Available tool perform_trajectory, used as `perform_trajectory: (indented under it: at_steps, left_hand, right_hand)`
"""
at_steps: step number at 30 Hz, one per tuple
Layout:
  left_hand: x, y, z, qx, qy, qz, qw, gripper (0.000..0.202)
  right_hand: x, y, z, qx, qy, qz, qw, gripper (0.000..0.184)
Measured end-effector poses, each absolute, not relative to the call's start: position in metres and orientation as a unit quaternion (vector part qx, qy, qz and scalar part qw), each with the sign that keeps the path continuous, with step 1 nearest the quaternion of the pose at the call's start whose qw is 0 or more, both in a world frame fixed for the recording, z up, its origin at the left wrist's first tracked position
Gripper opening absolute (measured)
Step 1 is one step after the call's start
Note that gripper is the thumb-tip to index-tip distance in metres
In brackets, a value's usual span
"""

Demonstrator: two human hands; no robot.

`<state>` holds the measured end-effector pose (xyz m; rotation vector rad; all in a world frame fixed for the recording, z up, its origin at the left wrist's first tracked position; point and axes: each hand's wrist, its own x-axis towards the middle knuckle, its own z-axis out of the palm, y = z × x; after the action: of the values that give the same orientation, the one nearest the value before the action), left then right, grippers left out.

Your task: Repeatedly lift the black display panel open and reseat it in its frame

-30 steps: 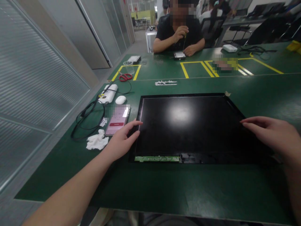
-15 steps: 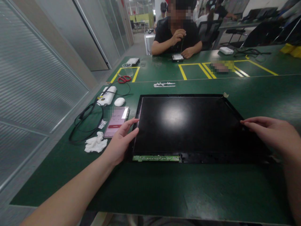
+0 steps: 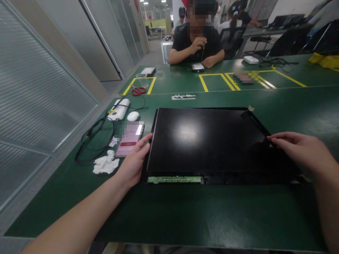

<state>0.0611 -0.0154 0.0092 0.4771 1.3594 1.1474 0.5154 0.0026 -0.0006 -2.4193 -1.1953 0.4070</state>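
Note:
A black LCD screen panel lies over a black frame on the green table. Along the near left side of the panel runs a narrow green circuit board. My left hand grips the left edge, its thumb and index finger at the panel's side and its other fingers partly hidden. At the right edge, my right hand is closed in a pinch, thumb and index finger together. The panel's left side sits slightly raised over the frame's border.
Left of the panel are a phone, crumpled tissue, a white oval case, a white power bank, a black cable and red scissors. Across the table, a person works over a hard drive.
The panel's left side has come up a little and now covers more of the frame's border. Both hands stay at its edges. The view has shifted slightly.

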Motion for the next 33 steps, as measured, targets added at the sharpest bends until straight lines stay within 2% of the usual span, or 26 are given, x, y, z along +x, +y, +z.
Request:
perform_trajectory:
  at_steps: [3,11,16,18,23,29,33]
  left_hand:
    - [0.059,-0.015,0.010,0.222,0.580,0.488,0.614,0.059]
    - [0.052,-0.015,0.001,0.243,0.545,0.488,0.637,0.066]
    - [0.046,-0.014,-0.005,0.294,0.527,0.474,0.641,0.087]
    - [0.047,-0.015,-0.004,0.300,0.527,0.477,0.637,0.086]
    - [0.051,-0.018,-0.003,0.322,0.529,0.463,0.634,0.068]
    - [0.053,-0.019,-0.001,0.336,0.518,0.462,0.636,0.072]
    - [0.054,-0.019,0.001,0.357,0.494,0.458,0.646,0.068]
  right_hand:
    - [0.514,0.002,0.001,-0.870,-0.430,0.141,0.197,0.037]
    - [0.521,0.003,-0.003,-0.861,-0.454,0.131,0.191,0.039]
    - [0.532,0.002,-0.013,-0.844,-0.477,0.122,0.212,0.042]
    - [0.536,0.001,-0.017,-0.843,-0.480,0.122,0.209,0.045]
    - [0.533,0.001,-0.014,-0.854,-0.462,0.143,0.192,0.048]
    - [0.526,0.003,-0.007,-0.862,-0.458,0.131,0.172,0.045]
    - [0.528,0.002,-0.009,-0.852,-0.473,0.128,0.184,0.042]
